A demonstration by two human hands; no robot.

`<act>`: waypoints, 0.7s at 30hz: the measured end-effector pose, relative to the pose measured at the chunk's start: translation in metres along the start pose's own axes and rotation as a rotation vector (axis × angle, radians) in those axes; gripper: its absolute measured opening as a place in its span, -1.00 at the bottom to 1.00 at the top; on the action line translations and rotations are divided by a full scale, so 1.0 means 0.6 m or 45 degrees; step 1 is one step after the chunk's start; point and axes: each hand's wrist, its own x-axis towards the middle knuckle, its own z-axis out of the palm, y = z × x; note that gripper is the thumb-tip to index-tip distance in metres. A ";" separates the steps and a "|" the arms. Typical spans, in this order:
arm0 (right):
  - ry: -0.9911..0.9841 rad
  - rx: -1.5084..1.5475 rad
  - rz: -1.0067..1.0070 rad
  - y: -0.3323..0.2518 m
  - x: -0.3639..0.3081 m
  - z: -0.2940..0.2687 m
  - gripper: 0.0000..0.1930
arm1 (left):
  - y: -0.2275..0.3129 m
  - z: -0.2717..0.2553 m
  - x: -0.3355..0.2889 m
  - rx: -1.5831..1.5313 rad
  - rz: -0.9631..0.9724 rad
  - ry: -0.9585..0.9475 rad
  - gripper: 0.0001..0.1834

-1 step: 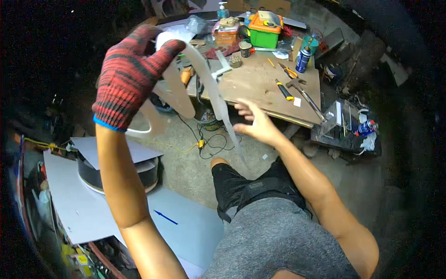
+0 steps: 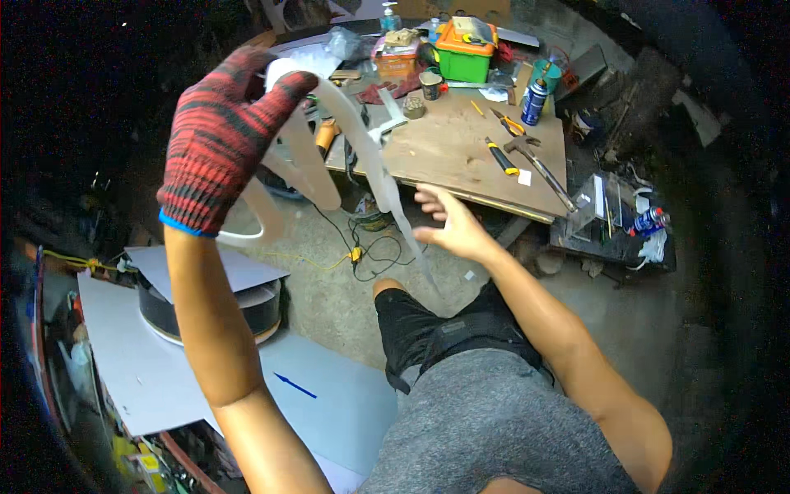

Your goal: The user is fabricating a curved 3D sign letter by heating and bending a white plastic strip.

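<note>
My left hand [image 2: 222, 136], in a red and black striped knit glove with a blue cuff, is raised at the upper left. Its fingers and thumb pinch the top of a white curved strip [image 2: 350, 123] with a pale, semi-see-through look. Loops of the strip hang down, and one thin tail narrows toward my lap. My bare right hand [image 2: 453, 222] is beside that tail with fingers and thumb apart, holding nothing. Whether its fingertips touch the tail I cannot tell.
On the wooden table [image 2: 444, 156] lie a claw hammer [image 2: 539, 173], a yellow-black cutter knife [image 2: 502, 158] and pliers [image 2: 510, 123]. A blue spray can [image 2: 533, 103] and green-orange toolbox [image 2: 465, 53] stand there. Cables [image 2: 378, 255] lie on the floor; pale sheets [image 2: 329, 412] are at lower left.
My left hand and the strip in it have shifted slightly left in the picture. My right hand remains open in nearly the same place.
</note>
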 end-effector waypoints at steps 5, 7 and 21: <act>-0.015 -0.141 0.050 0.081 -0.056 0.032 -0.05 | -0.005 0.005 0.010 -0.070 -0.061 -0.034 -0.63; -0.048 -0.118 0.029 0.097 -0.072 0.043 -0.06 | -0.014 0.007 0.010 -0.072 -0.029 -0.019 -0.63; -0.198 -0.288 0.167 0.147 -0.112 0.052 -0.13 | -0.030 -0.009 -0.025 0.364 0.125 0.175 -0.52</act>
